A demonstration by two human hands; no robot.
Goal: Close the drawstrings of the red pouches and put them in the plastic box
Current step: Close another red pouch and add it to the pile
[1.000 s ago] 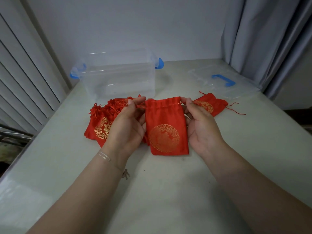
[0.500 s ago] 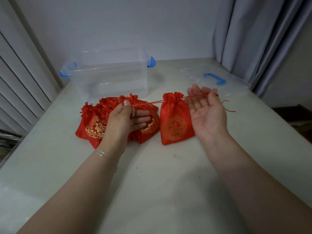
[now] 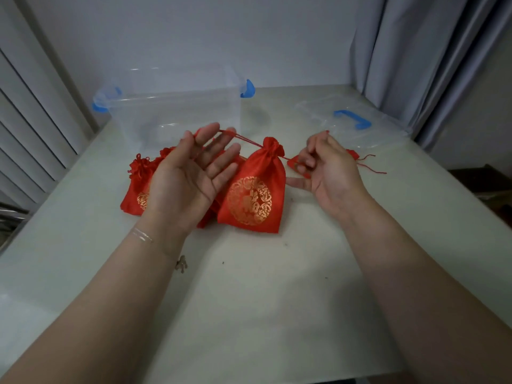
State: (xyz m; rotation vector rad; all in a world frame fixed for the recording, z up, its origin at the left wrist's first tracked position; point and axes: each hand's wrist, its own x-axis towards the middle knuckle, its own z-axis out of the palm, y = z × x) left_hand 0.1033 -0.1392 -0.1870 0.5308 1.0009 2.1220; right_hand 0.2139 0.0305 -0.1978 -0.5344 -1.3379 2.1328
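Note:
A red pouch [image 3: 253,196] with a gold round emblem lies on the table, its neck gathered tight. Its drawstring [image 3: 243,140] runs taut to both sides. My left hand [image 3: 188,178] is palm up left of it, fingers spread, with the string caught between thumb and index finger. On the right, my right hand [image 3: 329,169] has its fingers curled round the other string end. Several more red pouches [image 3: 138,184] are piled behind my left hand. Another pouch [image 3: 296,164] lies flat, mostly hidden by my right hand. The clear plastic box [image 3: 177,115] stands open behind.
The box's clear lid [image 3: 357,126] with a blue handle lies at the back right. Grey curtains [image 3: 415,59] hang on the right and white slats [image 3: 33,117] line the left. The pale table [image 3: 263,295] spreads wide toward me.
The pouch's neck has been drawn shut. My left hand turned palm up and rose with its string end. My right hand's fingers went from straight to curled on the other end.

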